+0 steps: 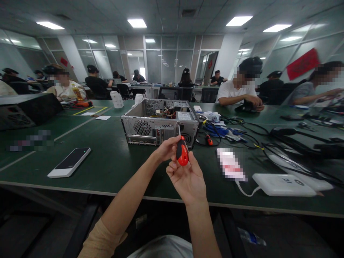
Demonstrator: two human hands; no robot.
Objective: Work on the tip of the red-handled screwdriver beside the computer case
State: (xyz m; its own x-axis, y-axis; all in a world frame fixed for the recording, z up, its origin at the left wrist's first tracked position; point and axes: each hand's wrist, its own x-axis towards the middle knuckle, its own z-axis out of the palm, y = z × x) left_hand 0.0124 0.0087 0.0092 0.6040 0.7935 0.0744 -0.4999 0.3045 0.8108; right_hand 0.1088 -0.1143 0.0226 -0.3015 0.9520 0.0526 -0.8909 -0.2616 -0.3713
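Observation:
A screwdriver (pixel 183 154) with a red and black handle points away from me, its shaft reaching the rear panel of an open computer case (pixel 168 126). My right hand (pixel 188 177) is closed round the handle's near end, palm turned up. With its fingertips at the front of the handle, beside the shaft, my left hand (pixel 166 148) is closed on the same screwdriver. The top of the case is off, so wires and a silver drive (pixel 184 116) show inside. Whether the tip sits in a screw is too small to tell.
Right of the case lie blue and white gloves (pixel 228 133), black cables (pixel 242 122) and another red-black screwdriver (pixel 209 140). Nearer are a phone (pixel 231 165) cabled to a white power bank (pixel 285 184). A white-edged device (pixel 70 162) lies left. People sit across the table (pixel 107 157).

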